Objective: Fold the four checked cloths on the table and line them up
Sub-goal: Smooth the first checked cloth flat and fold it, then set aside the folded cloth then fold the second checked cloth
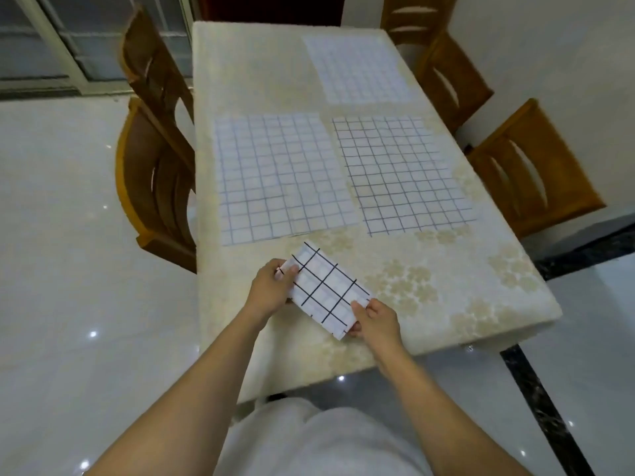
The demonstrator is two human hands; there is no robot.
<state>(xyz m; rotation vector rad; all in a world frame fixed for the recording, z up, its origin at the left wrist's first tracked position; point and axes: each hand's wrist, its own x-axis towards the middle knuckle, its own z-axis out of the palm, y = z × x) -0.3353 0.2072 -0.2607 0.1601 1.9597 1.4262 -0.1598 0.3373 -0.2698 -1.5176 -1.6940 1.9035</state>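
Note:
A small folded white cloth with black check lines (326, 290) is held just above the near part of the table. My left hand (271, 286) pinches its left end and my right hand (376, 319) pinches its lower right end. Three more checked cloths lie flat and unfolded farther out: one at the middle left (285, 176), one at the middle right (402, 173), and a paler one at the far right (357, 70).
The table (446, 286) wears a cream cloth with a flower pattern. Wooden chairs stand along the left side (154, 187) and the right side (529, 173). Glossy white floor lies around the table, with a dark strip at the right.

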